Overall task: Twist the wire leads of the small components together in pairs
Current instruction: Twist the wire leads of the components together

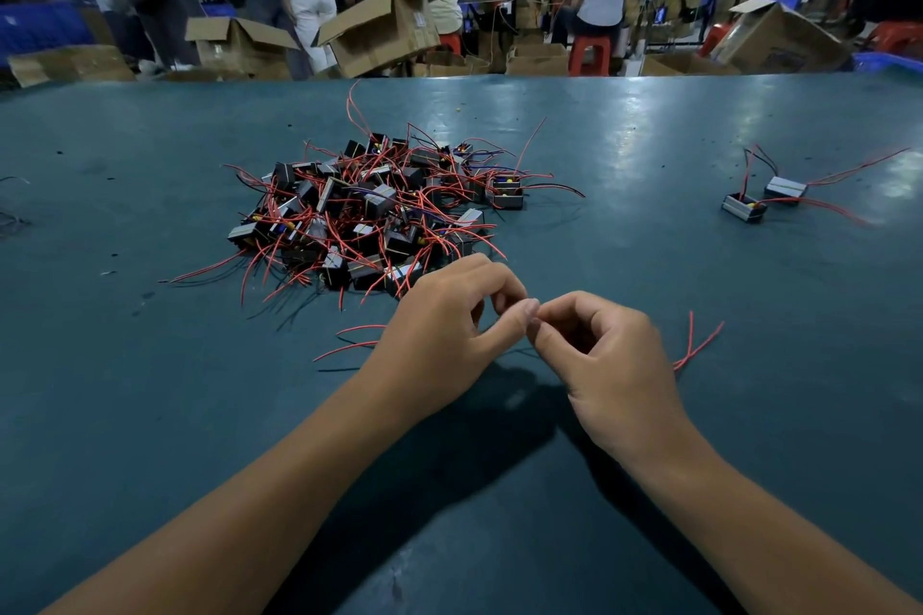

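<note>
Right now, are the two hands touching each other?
Touching. The head view shows the left hand and right hand meeting at their fingertips, thumb tips pressed together, no gap between them.

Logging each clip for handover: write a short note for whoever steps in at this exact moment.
Left hand and right hand: fingertips meet just above the table, pinching thin wire ends between them; the wire itself is barely visible there. Red leads trail out left of the hands, more red leads to the right.
Done, it seems: two components set apart at far right.
Left: the large pile of components with tangled red and black leads, straight ahead. Finish this twist, then continue from the pile.
</note>
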Action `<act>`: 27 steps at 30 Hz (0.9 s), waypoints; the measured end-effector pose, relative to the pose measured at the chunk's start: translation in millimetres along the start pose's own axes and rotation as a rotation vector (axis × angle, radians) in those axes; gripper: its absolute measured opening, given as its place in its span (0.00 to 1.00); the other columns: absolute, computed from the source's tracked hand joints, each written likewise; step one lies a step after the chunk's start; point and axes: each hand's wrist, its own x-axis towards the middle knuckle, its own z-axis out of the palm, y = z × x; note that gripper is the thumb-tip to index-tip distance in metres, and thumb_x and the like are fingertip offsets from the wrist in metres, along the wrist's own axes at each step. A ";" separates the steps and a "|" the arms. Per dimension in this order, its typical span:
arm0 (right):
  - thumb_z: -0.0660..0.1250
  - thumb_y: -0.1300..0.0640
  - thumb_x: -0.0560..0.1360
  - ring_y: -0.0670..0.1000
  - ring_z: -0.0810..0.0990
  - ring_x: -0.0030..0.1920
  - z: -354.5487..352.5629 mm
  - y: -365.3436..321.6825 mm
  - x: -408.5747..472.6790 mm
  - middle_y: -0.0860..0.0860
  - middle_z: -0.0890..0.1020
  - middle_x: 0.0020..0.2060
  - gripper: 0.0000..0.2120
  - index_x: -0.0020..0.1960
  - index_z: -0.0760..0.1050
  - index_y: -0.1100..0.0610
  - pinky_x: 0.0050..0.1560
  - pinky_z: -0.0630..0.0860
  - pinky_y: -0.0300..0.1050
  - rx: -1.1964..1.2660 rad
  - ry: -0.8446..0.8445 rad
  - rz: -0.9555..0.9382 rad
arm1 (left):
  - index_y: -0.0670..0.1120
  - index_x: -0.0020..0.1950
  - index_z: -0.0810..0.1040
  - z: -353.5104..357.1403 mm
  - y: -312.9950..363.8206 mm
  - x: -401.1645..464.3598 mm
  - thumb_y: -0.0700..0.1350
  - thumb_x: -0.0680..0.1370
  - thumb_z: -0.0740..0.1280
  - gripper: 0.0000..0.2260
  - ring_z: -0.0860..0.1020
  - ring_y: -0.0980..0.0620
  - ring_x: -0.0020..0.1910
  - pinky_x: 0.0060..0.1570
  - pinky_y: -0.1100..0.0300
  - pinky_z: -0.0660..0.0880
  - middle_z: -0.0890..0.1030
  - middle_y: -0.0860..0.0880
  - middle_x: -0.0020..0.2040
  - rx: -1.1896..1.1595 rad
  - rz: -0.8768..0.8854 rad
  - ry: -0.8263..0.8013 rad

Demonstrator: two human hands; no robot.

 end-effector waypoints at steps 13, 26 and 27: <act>0.72 0.58 0.73 0.41 0.70 0.28 -2.0 -3.1 -2.3 0.48 0.80 0.27 0.05 0.38 0.81 0.54 0.30 0.69 0.37 -0.109 -0.018 -0.056 | 0.53 0.48 0.72 -11.3 -0.9 5.6 0.47 0.82 0.64 0.04 0.71 0.58 0.43 0.43 0.58 0.69 0.74 0.57 0.44 0.157 0.052 -0.266; 0.73 0.57 0.73 0.41 0.72 0.29 1.1 -5.9 -4.9 0.48 0.81 0.28 0.05 0.38 0.81 0.55 0.33 0.70 0.36 -0.122 -0.052 -0.053 | 0.53 0.43 0.65 -15.3 4.9 7.2 0.43 0.81 0.63 0.10 0.66 0.58 0.41 0.42 0.60 0.63 0.67 0.59 0.40 0.254 0.079 -0.321; 0.73 0.57 0.73 0.40 0.72 0.29 1.6 -6.6 -5.1 0.47 0.81 0.28 0.05 0.38 0.81 0.55 0.32 0.70 0.36 -0.126 -0.054 -0.055 | 0.53 0.41 0.65 -14.9 5.4 7.3 0.44 0.81 0.63 0.11 0.66 0.57 0.40 0.41 0.59 0.63 0.67 0.59 0.39 0.266 0.063 -0.315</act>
